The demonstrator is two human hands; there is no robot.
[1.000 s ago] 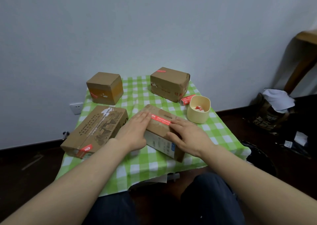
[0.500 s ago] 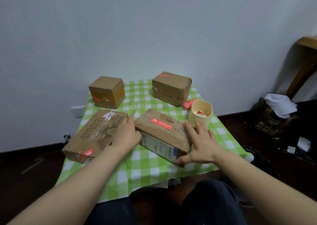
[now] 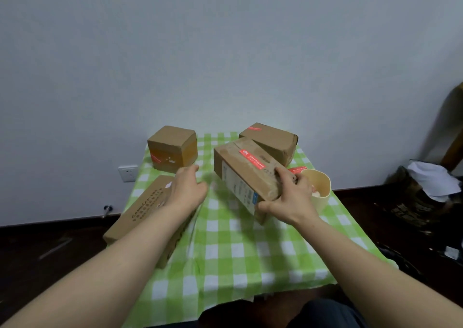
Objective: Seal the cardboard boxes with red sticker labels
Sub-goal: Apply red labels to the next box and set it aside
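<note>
My right hand [image 3: 292, 197] grips the near end of a long cardboard box [image 3: 244, 171] and holds it tilted above the green checked tablecloth [image 3: 233, 247]. A red sticker label [image 3: 251, 159] runs along the box's top seam. My left hand [image 3: 188, 190] hovers open to the left of that box, apart from it, above the end of a large flat box [image 3: 147, 217]. A cube box [image 3: 172, 148] stands at the back left. Another box [image 3: 271, 141] with a red label [image 3: 254, 128] sits at the back right.
A cream cup [image 3: 319, 190] stands right behind my right hand, with a red sticker roll [image 3: 297, 169] beside it. The table ends just before my knees. A wall socket [image 3: 128, 173] is on the left; bags and clutter [image 3: 426, 192] lie on the dark floor at the right.
The stickered box was lifted off the cloth and carried back and to the right by my right hand. My left hand let go of it and now hovers free.
</note>
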